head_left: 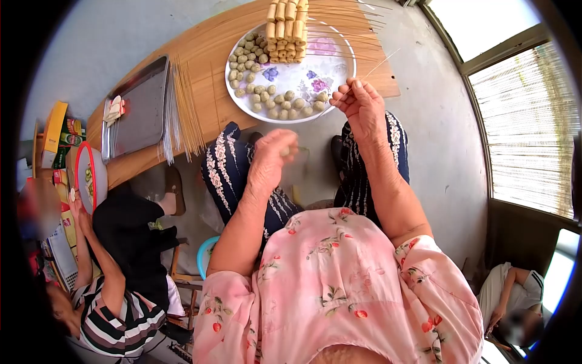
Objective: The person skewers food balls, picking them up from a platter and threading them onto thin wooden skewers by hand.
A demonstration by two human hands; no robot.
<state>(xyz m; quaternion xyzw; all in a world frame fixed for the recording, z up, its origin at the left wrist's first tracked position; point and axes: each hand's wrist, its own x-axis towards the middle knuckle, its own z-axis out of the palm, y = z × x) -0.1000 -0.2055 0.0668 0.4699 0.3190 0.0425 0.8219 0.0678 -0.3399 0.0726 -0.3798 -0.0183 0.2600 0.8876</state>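
My right hand [364,112], at the near right rim of a white flower-patterned plate [291,76], pinches a thin stick [382,62] that sticks out up and to the right. Lower and to the left, clear of the plate, my left hand [271,156] is closed and a little blurred by motion. A small greenish thing shows at its fingertips, its kind unclear. Several grey-green balls [286,105] lie along the plate's left and near sides. A stack of short tan cylinders [287,30] stands at the plate's far side.
Thin sticks [188,103] lie on the wooden table [209,48], left of the plate, beside a metal tray [142,100]. More sticks [348,18] are at the far right. A co-worker [118,303] sits at left by a red-rimmed bowl [91,176]. Another person [512,294] is at lower right.
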